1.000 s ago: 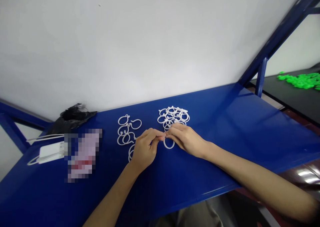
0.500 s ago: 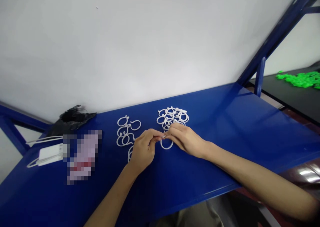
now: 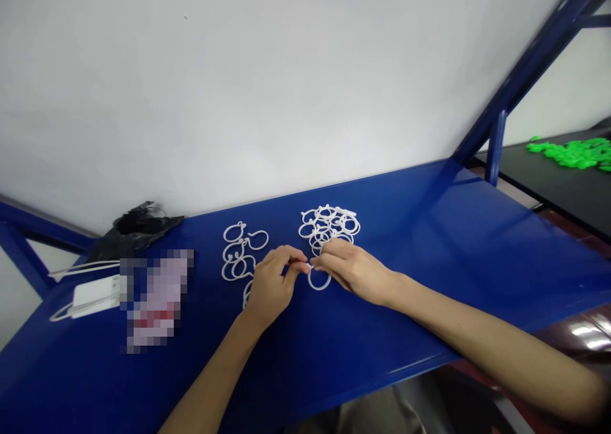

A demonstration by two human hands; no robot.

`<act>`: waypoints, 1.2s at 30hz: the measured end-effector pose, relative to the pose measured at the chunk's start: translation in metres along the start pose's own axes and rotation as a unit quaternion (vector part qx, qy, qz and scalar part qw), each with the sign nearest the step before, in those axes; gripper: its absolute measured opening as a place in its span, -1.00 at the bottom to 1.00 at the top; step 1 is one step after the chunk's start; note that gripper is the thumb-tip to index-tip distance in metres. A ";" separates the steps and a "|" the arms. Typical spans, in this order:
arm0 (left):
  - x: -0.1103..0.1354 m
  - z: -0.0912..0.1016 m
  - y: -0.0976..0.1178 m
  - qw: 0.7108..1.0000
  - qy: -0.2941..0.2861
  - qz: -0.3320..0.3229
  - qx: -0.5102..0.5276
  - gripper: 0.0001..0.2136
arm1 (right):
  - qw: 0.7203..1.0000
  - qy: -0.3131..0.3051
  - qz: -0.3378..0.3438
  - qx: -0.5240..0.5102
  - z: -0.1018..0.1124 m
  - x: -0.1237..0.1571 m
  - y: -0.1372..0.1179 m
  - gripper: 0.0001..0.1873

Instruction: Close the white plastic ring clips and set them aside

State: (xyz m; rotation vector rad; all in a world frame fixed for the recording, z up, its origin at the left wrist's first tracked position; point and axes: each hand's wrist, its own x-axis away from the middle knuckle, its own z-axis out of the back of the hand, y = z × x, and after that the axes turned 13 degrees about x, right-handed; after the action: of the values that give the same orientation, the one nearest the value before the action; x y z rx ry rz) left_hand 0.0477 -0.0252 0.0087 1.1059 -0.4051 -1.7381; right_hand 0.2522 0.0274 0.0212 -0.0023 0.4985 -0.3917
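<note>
A white plastic ring (image 3: pixel 319 289) with a small gap at its top hangs between my hands, just above or on the blue tabletop. My left hand (image 3: pixel 274 281) pinches at its left end with thumb and forefinger. Bent over the ring's upper right part, my right hand (image 3: pixel 356 268) closes its fingertips on it; the exact grip is small and partly hidden. Behind my right hand lies a heap of similar white rings (image 3: pixel 352 215). More white rings (image 3: pixel 258 248), some with open ends, lie left of my left hand, which covers one in part.
A black plastic bag (image 3: pixel 147 221) sits at the back left. Near it are a white card-like item with cord (image 3: pixel 93 297) and a blurred lilac packet (image 3: pixel 162 294). Blue frame posts (image 3: pixel 496 147) stand at the sides. Green pieces (image 3: pixel 577 152) lie on a black table at right.
My fingertips have drawn slightly apart, the right hand shifting a little right and down. The ring between them has moved slightly down and now shows more of its loop.
</note>
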 end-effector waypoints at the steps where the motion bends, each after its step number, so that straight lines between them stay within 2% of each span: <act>1: -0.002 0.003 -0.002 1.000 -0.001 0.005 -0.029 -0.86 | 1.000 0.013 -0.016 0.004 -0.003 -0.001 0.002 -0.70; 4: -0.008 0.014 -0.009 0.982 0.003 0.034 -0.187 -0.75 | 0.993 0.072 -0.088 0.024 -0.010 -0.005 0.015 -0.72; 7: -0.011 0.025 -0.017 0.936 -0.014 0.118 -0.332 -0.66 | 0.977 0.129 -0.161 0.052 -0.014 -0.006 0.033 -0.73; 10: -0.010 0.030 -0.021 0.912 -0.045 0.165 -0.372 -0.69 | 0.963 0.156 -0.208 0.069 -0.017 -0.006 0.049 -0.75; 14: -0.008 0.026 -0.020 0.917 -0.055 0.164 -0.360 -0.79 | 0.960 0.135 -0.225 0.094 -0.021 -0.008 0.057 -0.74; 17: -0.007 0.023 -0.020 0.929 -0.040 0.131 -0.344 -0.81 | 0.959 0.127 -0.229 0.105 -0.022 -0.010 0.056 -0.72; 24: -0.007 0.017 -0.011 0.959 0.043 -0.022 -0.279 -0.93 | 0.967 0.151 -0.194 0.064 -0.011 -0.010 0.042 -0.74; 29: -0.005 0.008 0.004 0.966 0.028 -0.139 -0.217 -0.92 | 0.980 0.129 -0.150 -0.028 -0.006 -0.009 0.021 -0.76; 33: 0.000 0.000 0.008 0.962 0.015 -0.172 -0.212 -0.92 | 0.969 0.106 -0.184 -0.124 -0.009 -0.009 0.008 -0.78; 36: 0.002 -0.002 0.011 0.974 0.028 -0.162 -0.157 -0.91 | 0.958 0.103 -0.212 -0.162 -0.010 -0.009 0.004 -0.83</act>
State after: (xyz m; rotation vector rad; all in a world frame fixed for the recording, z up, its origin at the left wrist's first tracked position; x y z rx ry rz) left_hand 0.0558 -0.0310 0.0144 1.0265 0.0933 -1.9666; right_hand 0.2416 0.0357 0.0164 -0.3951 0.7685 -0.7303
